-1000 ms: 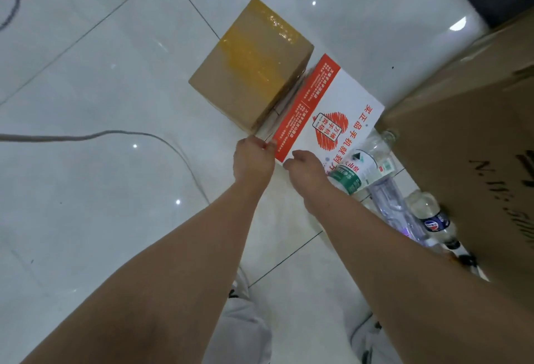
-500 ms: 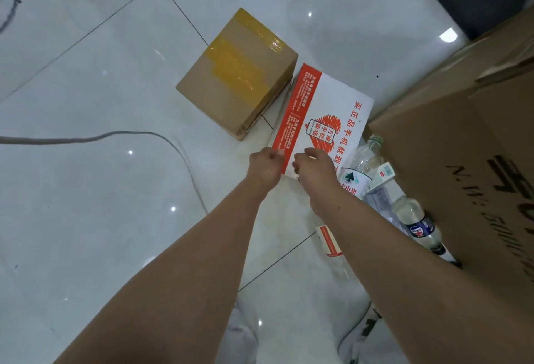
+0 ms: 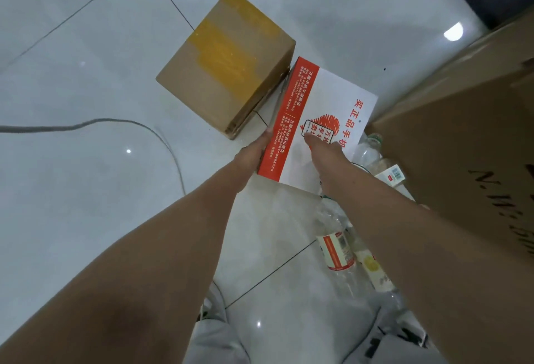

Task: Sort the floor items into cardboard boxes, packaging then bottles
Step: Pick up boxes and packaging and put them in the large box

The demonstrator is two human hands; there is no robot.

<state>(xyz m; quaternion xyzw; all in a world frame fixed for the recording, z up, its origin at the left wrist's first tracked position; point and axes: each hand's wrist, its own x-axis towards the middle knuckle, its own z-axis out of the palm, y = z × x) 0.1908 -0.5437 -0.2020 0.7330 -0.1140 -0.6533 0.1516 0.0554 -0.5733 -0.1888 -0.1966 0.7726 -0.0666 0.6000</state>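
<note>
Task is at an early point, I judge: the packaging part is in hand and the bottles [image 3: 336, 251] are not yet begun. Both hands are on the red-white bag [image 3: 332, 94] at centre of the frame, just beside the small box [image 3: 228, 63] w/ yellow tape. The left hand [image 3: 252, 152] holds the bag's red edge, thumb laid along it, the other fingers hidden below. The right hand [image 3: 323, 149] lies on the white printed face w/ fingers bent down onto it, but if it grips or only presses I cannot tell. If the bag is lifted off the floor [image 3: 86, 219] is also not clear. Left to do, approx: the bag must go in a box. The small box (closed, taped, prob. packaging too) stands on the floor at upper centre, and a packet [image 3: 393, 174] w/ barcode lies at centre right. At least 3 bottles lie at lower right, plus a clear bottle [image 3: 368, 151] by the bag's right corner. The big box [image 3: 468, 138] fills the right side; its inside is not in view, so what is already in it I cannot say. In the way: the bottles lie close under the right arm, near the big box's wall. A grey cable [image 3: 115, 123] runs over the floor at left, apart from the hands.
</note>
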